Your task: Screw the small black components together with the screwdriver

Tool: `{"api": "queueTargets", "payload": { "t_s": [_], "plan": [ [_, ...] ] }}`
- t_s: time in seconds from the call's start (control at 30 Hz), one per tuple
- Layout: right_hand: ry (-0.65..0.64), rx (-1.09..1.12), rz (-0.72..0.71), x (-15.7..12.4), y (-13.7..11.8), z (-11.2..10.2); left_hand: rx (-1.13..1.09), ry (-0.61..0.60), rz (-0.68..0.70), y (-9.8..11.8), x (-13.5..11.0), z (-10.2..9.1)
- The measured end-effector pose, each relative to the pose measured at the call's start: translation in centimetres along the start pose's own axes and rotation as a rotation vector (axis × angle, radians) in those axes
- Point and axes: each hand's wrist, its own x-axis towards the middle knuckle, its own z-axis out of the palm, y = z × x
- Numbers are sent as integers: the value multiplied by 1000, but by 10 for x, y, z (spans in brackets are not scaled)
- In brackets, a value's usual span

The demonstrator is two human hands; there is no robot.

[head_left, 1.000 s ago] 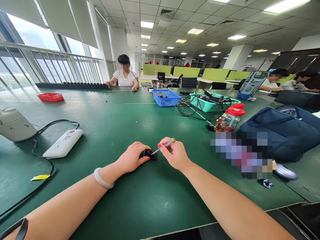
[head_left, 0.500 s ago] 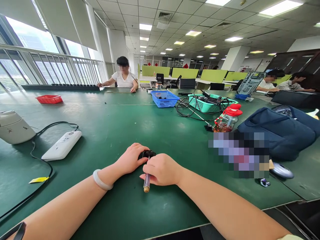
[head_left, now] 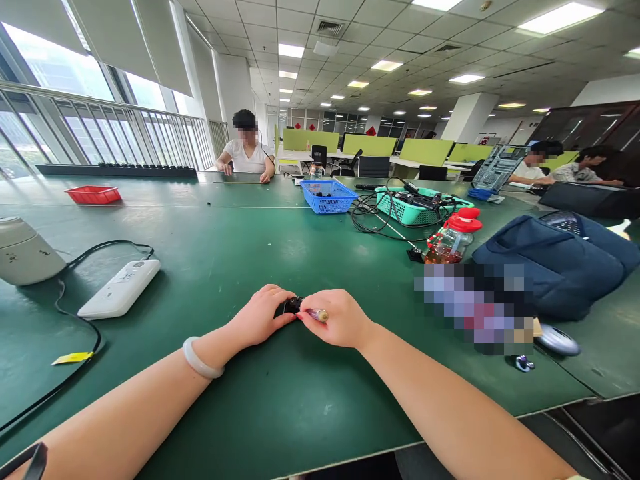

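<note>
My left hand (head_left: 263,315), with a pale bangle on its wrist, is closed on a small black part (head_left: 293,305) and holds it down on the green table (head_left: 240,400). The part is mostly covered by my fingers, so its kind does not show. In my right hand (head_left: 337,319) is a screwdriver (head_left: 319,315) with a translucent purplish handle. Its butt end points toward me and to the right. The tip is hidden behind my right fingers, right at the black part.
A white power bank (head_left: 120,288) and its cable lie left, near a beige appliance (head_left: 25,253). Farther off are a red tray (head_left: 94,195), a blue basket (head_left: 329,198) and a teal basket (head_left: 407,208) with cables. A bottle (head_left: 453,240) and bag (head_left: 555,267) stand right. Another person (head_left: 247,153) sits opposite.
My right hand has turned the screwdriver from pointing down toward me to lying more sideways, its handle end now higher and farther right. My left hand stays on the black part.
</note>
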Motion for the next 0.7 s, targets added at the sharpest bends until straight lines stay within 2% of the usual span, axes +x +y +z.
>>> {"api": "queueTargets", "payload": {
  "t_s": [0.07,0.13,0.3,0.4,0.53,0.7],
  "plan": [
    [18,81,85,1,-1,1,6,-9,-10,1,0,0],
    [75,190,248,2,1,0,10,-19,-18,2,0,-1],
    [309,579,657,5,20,2,4,-21,-23,3,2,-1],
    [411,767,816,6,29,6,10,-27,-39,3,2,-1],
    [428,820,843,6,30,7,16,-42,-38,4,1,-1],
    [351,659,659,4,15,1,-7,-22,0,3,1,-2]
  ]
}}
